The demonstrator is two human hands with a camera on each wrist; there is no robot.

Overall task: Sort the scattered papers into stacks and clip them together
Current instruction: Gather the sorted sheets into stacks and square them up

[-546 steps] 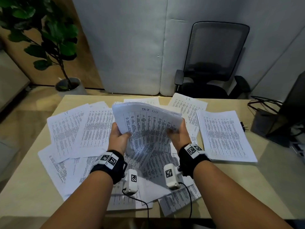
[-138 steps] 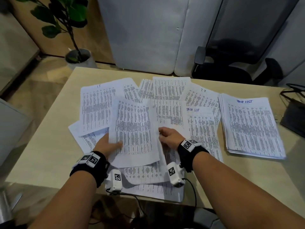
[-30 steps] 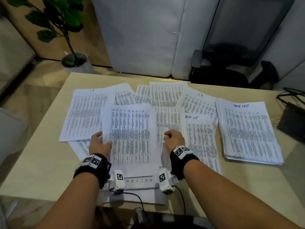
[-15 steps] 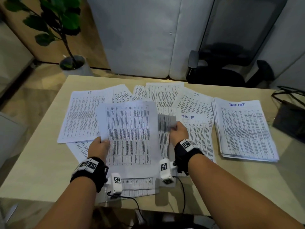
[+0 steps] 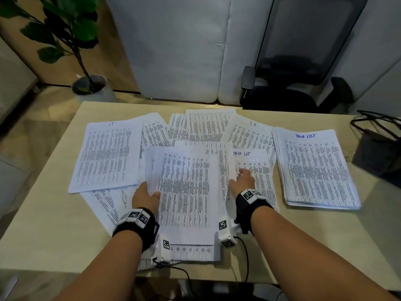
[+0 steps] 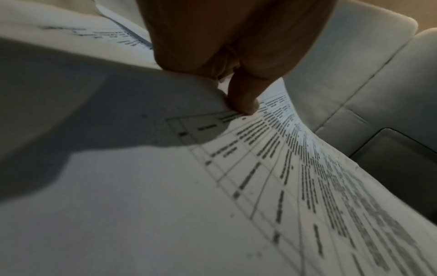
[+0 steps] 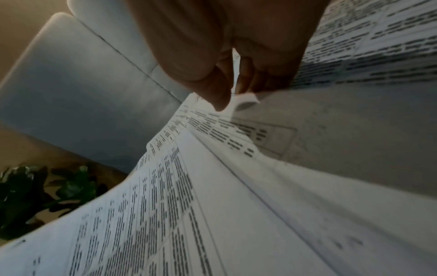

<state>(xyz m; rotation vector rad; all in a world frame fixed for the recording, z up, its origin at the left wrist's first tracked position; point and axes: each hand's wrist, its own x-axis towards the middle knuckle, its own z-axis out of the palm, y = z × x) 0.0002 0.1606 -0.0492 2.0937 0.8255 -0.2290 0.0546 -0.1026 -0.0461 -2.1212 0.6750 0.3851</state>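
Papers everywhere across the middle of the worktop (image 5: 50, 218), and both hands are on one bundle of sheets (image 5: 186, 192) lifted off the pile near the front edge. Left hand (image 5: 145, 197) has the bundle's left edge, thumb on top and fingers (image 6: 243, 100) curled round the paper. Right hand (image 5: 242, 181) is at the bundle's right side, thumb and fingers (image 7: 220, 89) pinching a curled sheet edge (the wrist view shows the paper caught between them).

Beneath and around the bundle, the loose sheets (image 5: 206, 127) fan out overlapping toward the far edge, with one marked "IT" (image 5: 108, 153) lying toward the left edge and another headed "TASK LIST" (image 5: 258, 170) just under the right hand. Over toward the right edge sits a squared-up stack (image 5: 314, 168), also headed "TASK LIST", apart from the scatter.

Bare worktop shows along the left side, the front-left corner and the front-right corner. A dark object with cables (image 5: 377, 153) occupies the far right corner. Beyond the far edge stand an office chair (image 5: 303, 51) and a potted plant (image 5: 86, 83) on the floor.
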